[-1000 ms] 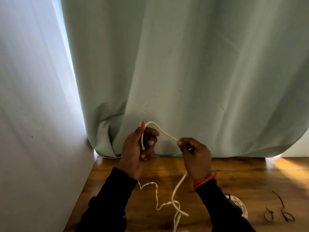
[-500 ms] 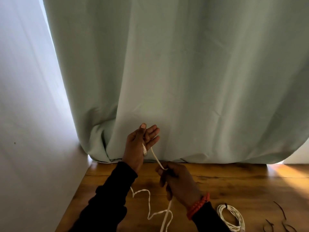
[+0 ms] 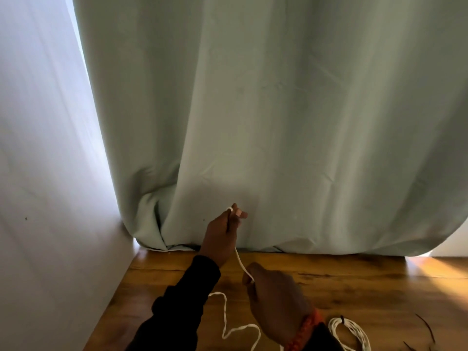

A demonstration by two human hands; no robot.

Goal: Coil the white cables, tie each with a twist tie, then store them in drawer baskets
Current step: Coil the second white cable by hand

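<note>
The white cable (image 3: 240,262) runs taut above the wooden table (image 3: 354,282), looped over the raised fingertips of the left hand (image 3: 222,234) and slanting down to the right hand (image 3: 273,302), nearer the camera. The left hand holds the cable's end, fingers loosely curled around it; the right hand pinches the strand between thumb and curled fingers. Slack from the same cable trails in loose bends (image 3: 228,323) on the table below the left sleeve. To the right of that slack, past the right wrist, lies a finished coil (image 3: 349,333) already cinched with a dark tie. Farther right on the table, spare twist ties (image 3: 425,328) wait.

The step in hand looks like the first wraps of a new coil. To do it well, keep the left hand steady as a former, feed with even tension from the right, and lay each loop matching the last so the bundle stays flat for tying.
</note>
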